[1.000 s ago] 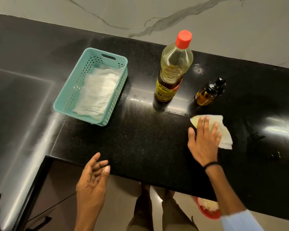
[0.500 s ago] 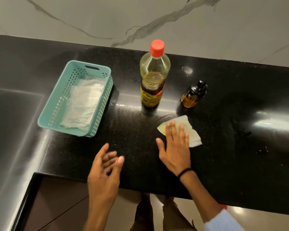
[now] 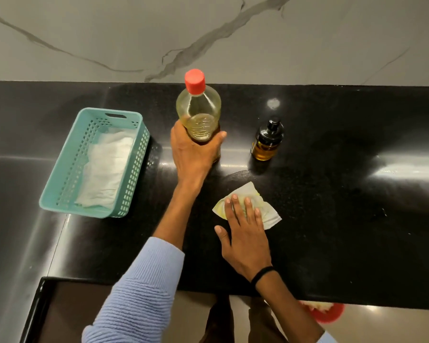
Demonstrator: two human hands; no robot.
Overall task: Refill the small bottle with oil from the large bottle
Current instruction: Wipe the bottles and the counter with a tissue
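Since half a second ago my left hand (image 3: 195, 154) had left the front edge of the glossy black stone counter (image 3: 332, 231) and reached forward to the large clear plastic bottle of pale yellow oil (image 3: 199, 112), while my right hand (image 3: 245, 233) had stayed flat on the folded white paper towel stained yellow (image 3: 270, 215). From the head camera, my left hand was wrapped round the lower body of the large bottle, fingers curled on its left side and thumb on its right, covering the label. The bottle stood upright near the back of the counter with its round red screw cap (image 3: 195, 81) on. My right hand lay spread, its fingers straight and pressing on the towel, gripping nothing, the thumb out to the side on the bare stone; a thin black band (image 3: 261, 273) circled that wrist. The small dark amber bottle with a black pump top (image 3: 266, 141) stood upright to the right of the large bottle, apart from it, beyond the towel and touched by neither hand. To the left sat a rectangular teal perforated plastic basket (image 3: 71, 157) with a crumpled white cloth (image 3: 107, 169) lying in it. My left arm wore a ribbed light blue sleeve (image 3: 139, 288). Behind the counter rose a pale marble wall with grey veins (image 3: 307, 33), and below the counter's front edge part of a red bowl (image 3: 330, 315) showed.
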